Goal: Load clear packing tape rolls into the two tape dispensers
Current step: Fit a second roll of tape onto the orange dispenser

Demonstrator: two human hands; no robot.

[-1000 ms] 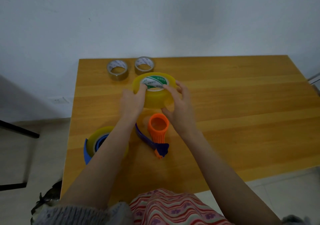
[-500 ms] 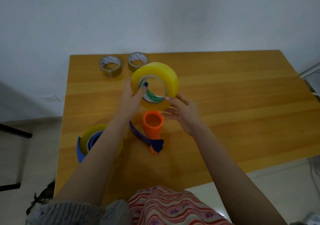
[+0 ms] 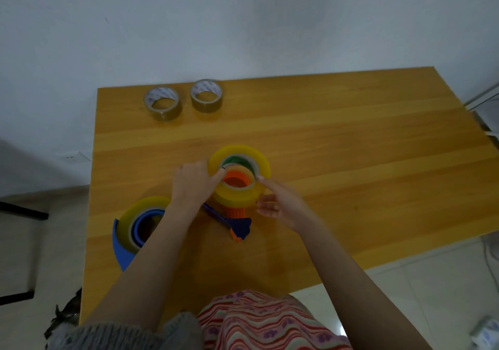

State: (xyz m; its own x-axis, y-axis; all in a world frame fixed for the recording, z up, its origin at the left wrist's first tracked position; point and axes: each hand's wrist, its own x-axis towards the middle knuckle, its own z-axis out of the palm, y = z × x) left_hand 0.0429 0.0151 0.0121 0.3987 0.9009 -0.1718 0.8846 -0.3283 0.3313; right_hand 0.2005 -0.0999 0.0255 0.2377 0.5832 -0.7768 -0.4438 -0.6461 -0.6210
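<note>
Left grip (image 3: 194, 185) and right grip (image 3: 280, 206) both clasp tape roll (image 3: 239, 198), seemingly half seated on orange dispenser (image 3: 237, 181). Roll looks rigid, hefty, slick: I'd hold outer rim.

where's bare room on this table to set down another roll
Bare: the right half of the table, from the yellow roll out to the right edge, and the strip between the small rolls and that roll. Crowded: front left, around the orange dispenser and blue dispenser.

txt: none legible | core print, 2 far rolls (image 3: 165, 114): blurred
</note>
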